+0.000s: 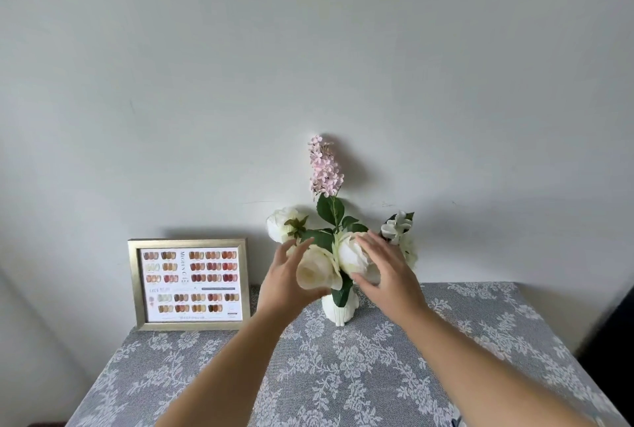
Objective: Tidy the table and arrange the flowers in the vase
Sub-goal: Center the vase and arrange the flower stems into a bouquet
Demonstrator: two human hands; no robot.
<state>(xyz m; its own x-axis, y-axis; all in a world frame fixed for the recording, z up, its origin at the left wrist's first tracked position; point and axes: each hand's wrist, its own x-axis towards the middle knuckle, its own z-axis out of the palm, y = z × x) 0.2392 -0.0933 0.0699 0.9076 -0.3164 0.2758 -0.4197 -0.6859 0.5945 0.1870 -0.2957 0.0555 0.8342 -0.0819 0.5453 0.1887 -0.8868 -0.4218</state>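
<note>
Against the pale wall, a white ribbed vase stands on the grey lace-patterned tablecloth, holding cream blooms and a pink spike. Left hand and right hand cup the blooms, fingers spread (neither clenched). Left of the vase leans a gold-framed colour chart.

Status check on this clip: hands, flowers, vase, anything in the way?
Left hand and right hand open, cupping white blooms. Flowers standing in white vase. Framed chart well to the left, not obstructing.
</note>
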